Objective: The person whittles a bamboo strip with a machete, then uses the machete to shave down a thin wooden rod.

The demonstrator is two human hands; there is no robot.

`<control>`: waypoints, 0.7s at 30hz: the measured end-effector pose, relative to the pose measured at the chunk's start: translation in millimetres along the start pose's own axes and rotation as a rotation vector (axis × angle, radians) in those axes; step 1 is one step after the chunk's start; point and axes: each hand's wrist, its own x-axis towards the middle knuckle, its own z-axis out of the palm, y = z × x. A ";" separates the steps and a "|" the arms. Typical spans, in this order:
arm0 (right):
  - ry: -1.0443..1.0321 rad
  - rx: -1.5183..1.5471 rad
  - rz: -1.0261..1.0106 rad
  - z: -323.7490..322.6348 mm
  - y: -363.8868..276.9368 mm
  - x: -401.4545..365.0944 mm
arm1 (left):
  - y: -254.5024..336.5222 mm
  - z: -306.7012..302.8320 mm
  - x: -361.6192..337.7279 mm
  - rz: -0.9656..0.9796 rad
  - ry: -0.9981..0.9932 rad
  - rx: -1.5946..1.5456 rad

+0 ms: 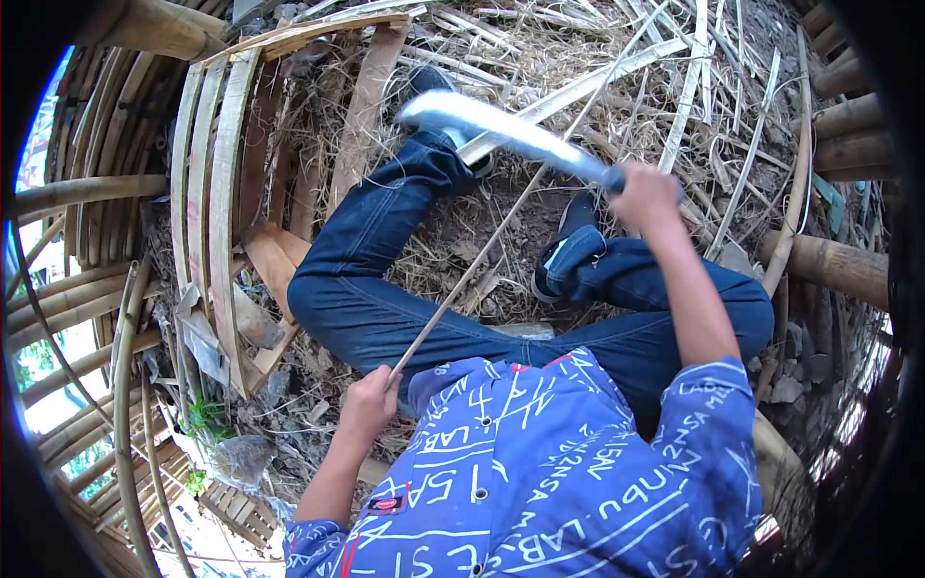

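My right hand is wrapped round the dark handle of a machete, whose broad, bright blade points left over my lower leg and shoe. In my left hand, down by my hip, is the near end of a long thin bamboo strip. The strip slants up and away to the right, crossing below the blade in this view. A wider pale bamboo slat lies behind the blade, its near end close to my shoe. My legs in blue jeans are bent on either side.
Shavings and split strips litter the ground ahead. A wooden slatted crate stands to the left, with a bamboo pole fence beyond it. Thick bamboo poles edge the right side. Plastic scraps lie near the crate.
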 end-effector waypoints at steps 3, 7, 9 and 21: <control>0.044 -0.041 0.250 -5.3 55.5 42.8 | -5.1 -10.1 -10.0 -0.009 -0.022 0.081; 0.102 -0.131 0.224 -9.2 82.3 50.8 | -15.1 4.0 -10.1 0.047 -0.031 0.035; 0.113 -0.118 0.217 -16.1 76.9 44.4 | -23.7 4.6 -17.0 0.037 -0.022 0.034; 0.103 -0.113 0.487 -51.0 141.4 69.3 | -118.3 -16.6 -83.4 -0.002 0.011 0.120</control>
